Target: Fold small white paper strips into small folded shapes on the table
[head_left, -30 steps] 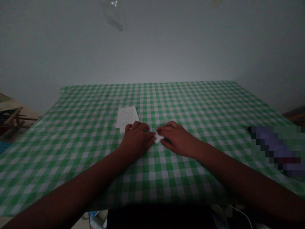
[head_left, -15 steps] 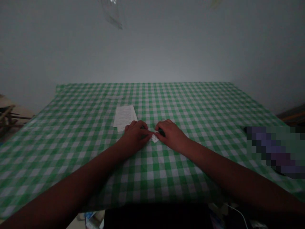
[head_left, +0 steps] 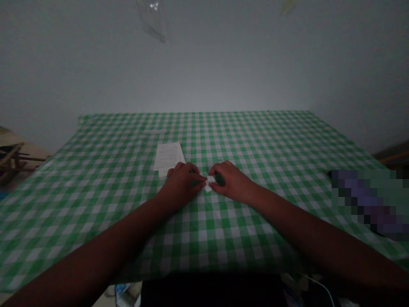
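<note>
Head view. Your left hand (head_left: 182, 181) and right hand (head_left: 231, 179) meet near the middle of the checked tablecloth (head_left: 255, 145), with a small piece of paper (head_left: 208, 184) between them. Left thumb and forefinger: narrow, tips nearly together, pinching the paper's left side. Right thumb and forefinger: curved into a loop with cloth showing through it, tips holding the right side. Your other fingers are curled; what they do underneath is hidden.

Progress: the piece looks folded or creased to a pointed shape, pale with darker marks (too small and dim here to count layers). So some shaping appears done, in my judgement. It is not yet set down free of your hands; how many folds remain, if any, cannot be told.

Just beyond your left hand lie printed sheets (head_left: 168, 154), overlapping, flat on the cloth; the hand hides part of their near edge, so contact is unclear. Well apart, at your right, is a blurred-out dark object (head_left: 367, 200); identity not readable. A clear bag (head_left: 151, 19) hangs against the wall (head_left: 223, 64).
</note>
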`<state>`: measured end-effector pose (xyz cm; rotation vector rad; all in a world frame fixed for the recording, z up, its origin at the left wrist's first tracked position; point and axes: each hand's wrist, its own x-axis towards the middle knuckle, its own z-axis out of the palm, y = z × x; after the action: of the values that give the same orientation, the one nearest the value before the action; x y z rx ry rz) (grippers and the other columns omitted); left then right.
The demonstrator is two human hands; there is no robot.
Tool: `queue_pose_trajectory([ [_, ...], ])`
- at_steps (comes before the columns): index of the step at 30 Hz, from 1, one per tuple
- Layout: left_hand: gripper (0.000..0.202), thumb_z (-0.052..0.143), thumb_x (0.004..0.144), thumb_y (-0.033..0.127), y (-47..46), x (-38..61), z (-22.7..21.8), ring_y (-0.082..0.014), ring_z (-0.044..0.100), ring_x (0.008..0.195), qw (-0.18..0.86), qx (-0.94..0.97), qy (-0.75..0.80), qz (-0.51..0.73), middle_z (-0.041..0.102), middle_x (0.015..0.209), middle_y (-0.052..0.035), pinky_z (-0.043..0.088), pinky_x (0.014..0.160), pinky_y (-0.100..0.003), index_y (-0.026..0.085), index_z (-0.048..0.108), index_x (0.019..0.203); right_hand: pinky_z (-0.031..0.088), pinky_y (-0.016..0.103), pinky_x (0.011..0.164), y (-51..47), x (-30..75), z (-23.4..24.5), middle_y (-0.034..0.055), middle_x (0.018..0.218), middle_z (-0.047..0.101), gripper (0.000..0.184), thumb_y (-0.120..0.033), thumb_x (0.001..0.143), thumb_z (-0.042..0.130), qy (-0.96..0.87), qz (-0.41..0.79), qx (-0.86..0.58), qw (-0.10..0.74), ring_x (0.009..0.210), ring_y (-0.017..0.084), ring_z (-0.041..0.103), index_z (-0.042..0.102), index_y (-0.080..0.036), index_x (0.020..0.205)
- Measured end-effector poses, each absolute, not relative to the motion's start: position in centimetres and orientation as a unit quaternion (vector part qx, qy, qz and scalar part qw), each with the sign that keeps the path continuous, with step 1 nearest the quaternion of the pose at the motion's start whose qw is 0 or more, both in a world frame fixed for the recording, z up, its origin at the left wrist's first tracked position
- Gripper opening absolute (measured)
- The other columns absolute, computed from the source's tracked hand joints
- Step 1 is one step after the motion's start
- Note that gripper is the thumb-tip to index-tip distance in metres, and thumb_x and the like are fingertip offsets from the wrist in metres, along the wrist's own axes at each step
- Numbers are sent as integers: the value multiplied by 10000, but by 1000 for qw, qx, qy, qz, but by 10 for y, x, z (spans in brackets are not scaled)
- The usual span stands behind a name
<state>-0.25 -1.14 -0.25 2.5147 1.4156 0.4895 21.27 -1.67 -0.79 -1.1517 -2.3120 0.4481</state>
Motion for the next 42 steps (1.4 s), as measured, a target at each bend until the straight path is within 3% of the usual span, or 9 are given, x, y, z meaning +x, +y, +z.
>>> queue_pose_trajectory([
  [10,285,614,881,286,-3,-18,5,-253,496,1108,159,888,415,119,593,1191,-31,378,916,-446,355,694,1146,399,380,886,-19,208,-7,47,987,660,162,-345,895,649,-854,146,-434,246,980,227,538,622,-214,987],
  [17,207,596,876,249,3,-23,7,-236,537,1079,156,892,400,144,636,1132,-42,397,947,-424,247,708,1050,377,399,905,-20,211,-5,44,1073,647,192,-335,945,584,-876,147,-406,213,1029,221,523,700,-262,1078],
  [21,142,598,879,265,3,-21,8,-231,550,1039,159,889,409,132,652,1075,-36,402,937,-430,249,721,948,381,404,899,-22,210,-3,45,1079,647,198,-345,931,604,-872,150,-413,216,1031,226,518,704,-260,1079],
  [36,98,620,856,220,5,-21,7,-216,536,1067,207,874,413,148,640,1095,-33,401,957,-426,231,685,928,365,394,880,-23,202,-5,37,1056,647,204,-383,887,663,-849,152,-453,224,1003,226,512,696,-257,1044],
  [42,129,639,865,351,0,-13,6,-226,540,1026,177,866,438,161,643,1031,-25,396,918,-433,230,674,889,360,386,862,-24,201,-6,39,1032,643,193,-406,893,647,-846,141,-458,235,993,231,503,689,-253,1004],
])
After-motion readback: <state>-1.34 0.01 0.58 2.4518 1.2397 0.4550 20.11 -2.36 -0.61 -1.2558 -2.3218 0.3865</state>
